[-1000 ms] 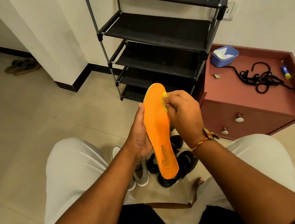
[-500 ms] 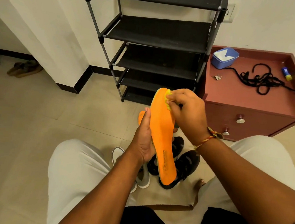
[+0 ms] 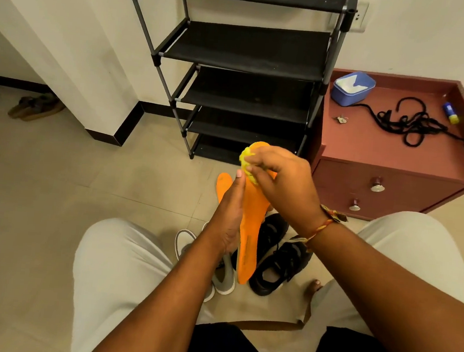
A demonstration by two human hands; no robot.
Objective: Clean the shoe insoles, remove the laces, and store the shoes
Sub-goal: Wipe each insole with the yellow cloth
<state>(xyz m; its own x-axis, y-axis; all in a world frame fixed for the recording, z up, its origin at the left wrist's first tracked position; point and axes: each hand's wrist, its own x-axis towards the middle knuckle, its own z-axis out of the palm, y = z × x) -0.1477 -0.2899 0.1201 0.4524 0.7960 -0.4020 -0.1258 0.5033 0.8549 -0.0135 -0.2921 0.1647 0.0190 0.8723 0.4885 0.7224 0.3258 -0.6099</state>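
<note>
From the head view, a long orange foam insole (image 3: 252, 219) is held in the air between the person's knees, above the tiled floor. Its long axis runs near to far: the rounded toe end points far and up toward the black metal-framed shoe rack (image 3: 250, 54), and the heel end hangs near and low over a pair of black lace-up shoes (image 3: 282, 259). The left hand (image 3: 228, 217) grasps the insole along its left edge, thumb laid straight up the edge, the other fingers hidden behind it. The right hand (image 3: 280, 185) is clenched around a small yellow cloth (image 3: 247, 160) and presses it against the toe end. A second orange insole (image 3: 223, 185) lies on the floor just left of the held one, partly hidden by the left hand. A grey and white shoe (image 3: 222, 276) lies left of the black pair. To the right, on the tabletop of a reddish-brown cabinet (image 3: 381, 149), lie tangled black laces (image 3: 412, 125) and a blue plastic tub (image 3: 352, 88).
</note>
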